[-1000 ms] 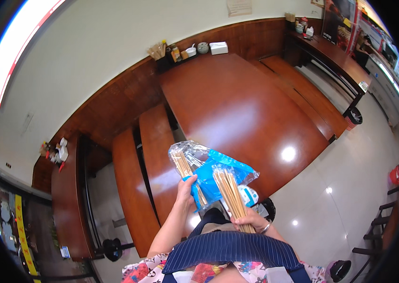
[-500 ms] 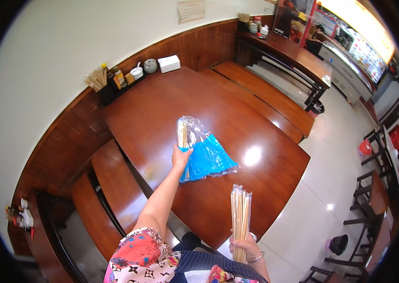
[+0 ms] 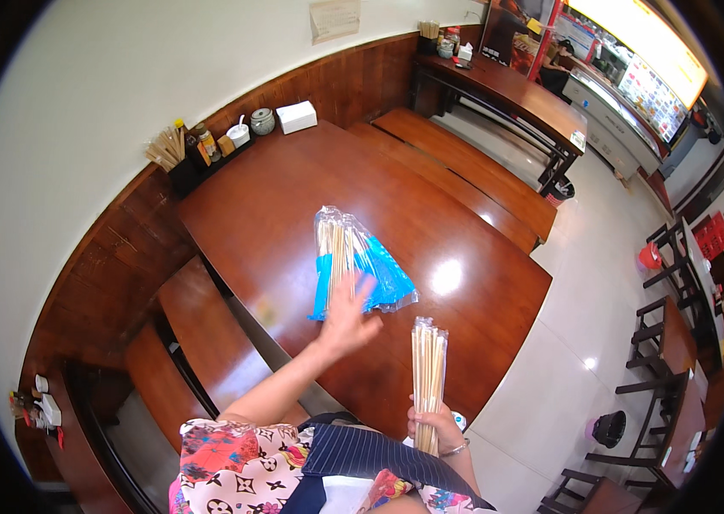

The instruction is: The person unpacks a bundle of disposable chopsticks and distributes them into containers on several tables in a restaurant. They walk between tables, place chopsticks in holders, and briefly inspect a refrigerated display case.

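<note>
Head view: left hand [image 3: 347, 319] fingers spread over packet [image 3: 353, 261]; right hand [image 3: 436, 426] grips chopsticks [image 3: 428, 377].

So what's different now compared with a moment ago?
The left hand has let go of the blue-and-clear bag of chopsticks, which now lies on the wooden table, fingers open just beside it. The right hand still grips the loose bundle of chopsticks upright.

Left hand [image 3: 347, 315] reaches toward twelve o'clock, fingers spread open; right hand [image 3: 436, 427] stays low at five o'clock, fist closed upright
</note>
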A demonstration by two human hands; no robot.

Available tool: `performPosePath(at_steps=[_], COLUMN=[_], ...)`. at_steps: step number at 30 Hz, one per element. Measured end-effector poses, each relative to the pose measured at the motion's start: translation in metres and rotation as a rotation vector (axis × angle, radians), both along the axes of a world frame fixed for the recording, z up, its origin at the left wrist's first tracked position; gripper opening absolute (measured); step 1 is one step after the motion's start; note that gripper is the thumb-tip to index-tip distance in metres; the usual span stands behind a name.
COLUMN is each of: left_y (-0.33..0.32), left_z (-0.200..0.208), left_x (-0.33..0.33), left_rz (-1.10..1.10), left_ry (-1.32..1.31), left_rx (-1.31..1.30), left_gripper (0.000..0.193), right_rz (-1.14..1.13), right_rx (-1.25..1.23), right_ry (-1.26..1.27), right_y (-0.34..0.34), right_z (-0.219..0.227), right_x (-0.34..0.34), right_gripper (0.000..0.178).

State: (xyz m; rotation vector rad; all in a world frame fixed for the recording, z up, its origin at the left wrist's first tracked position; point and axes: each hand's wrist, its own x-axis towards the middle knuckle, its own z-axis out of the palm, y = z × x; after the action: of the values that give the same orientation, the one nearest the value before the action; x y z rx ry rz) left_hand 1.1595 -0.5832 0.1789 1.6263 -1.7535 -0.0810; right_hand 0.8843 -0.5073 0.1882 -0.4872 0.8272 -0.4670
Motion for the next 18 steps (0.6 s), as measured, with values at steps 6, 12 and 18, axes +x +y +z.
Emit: performPosePath(at_steps=[6, 12, 18], left_y=[0.037, 0.025, 0.036], left_z=[0.031, 0.055, 0.059], left_x=[-0.042, -0.008, 0.056], left_rz=[-0.701, -0.837, -0.59], left_ry=[-0.499, -0.462, 0.321], left_rx=[0.102, 0.267, 0.789], left_gripper=[0.085, 0.04, 0.032], right_rz=[0.317, 0.367, 0.357], right_rx=[0.105, 0.204, 0.091], right_ry=[-0.282, -0.505, -0.385], right_y=[-0.019, -0.032, -0.054], right_z=[0.008, 0.018, 0.007], right_x=[0.029, 0.054, 0.123], right_gripper=[0.047, 0.049, 0.087])
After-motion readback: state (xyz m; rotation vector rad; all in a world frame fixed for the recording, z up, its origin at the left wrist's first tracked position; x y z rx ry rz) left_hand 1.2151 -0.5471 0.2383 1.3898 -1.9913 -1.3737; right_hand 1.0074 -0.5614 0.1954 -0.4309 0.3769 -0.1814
